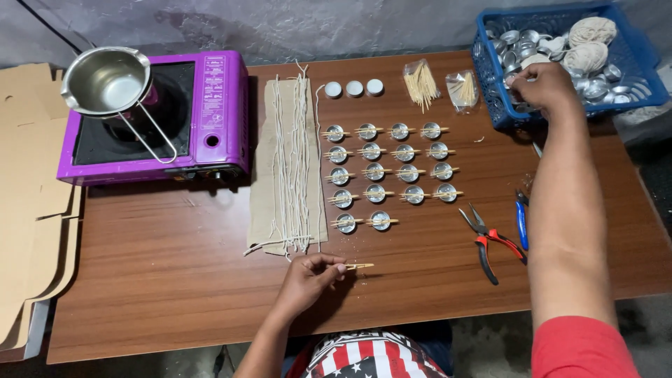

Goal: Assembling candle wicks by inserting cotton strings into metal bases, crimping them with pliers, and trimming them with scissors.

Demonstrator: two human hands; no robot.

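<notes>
Pinching a small wooden stick pair (359, 266) at its left end, the left hand (308, 278) sits low near the front edge of the brown wooden surface (175, 266); grip closed on it w/ thumb + fingertips, the sticks jutting right and lying just over the wood. Right hand (544, 87) reaches far up-right into the blue plastic basket (633, 49), fingers curled down among the metal tealight cups (595, 87) at the basket's near-left corner; can't tell if that grip holds a cup or is just touching them. Two balls of off-white twine (591, 43) lie in the same basket toward the back.

Mid-surface: rows of tealight cups w/ stick holders (388, 171) laid across them, 4 per row, last row only 2. Left of those, cut wick strings (290, 161) lie lengthwise on a strip of brown paper (262, 182). Behind the rows: 3 white tealights (354, 88) and 2 clear bags of sticks (421, 84). Right of the rows, red-handled pliers (484, 241) and a blue-handled tool (521, 220), just beside the right forearm. Far left: purple portable gas stove (217, 119) w/ a steel melting pot (108, 80) on it; flat cardboard (28, 196) at the surface's left edge.
</notes>
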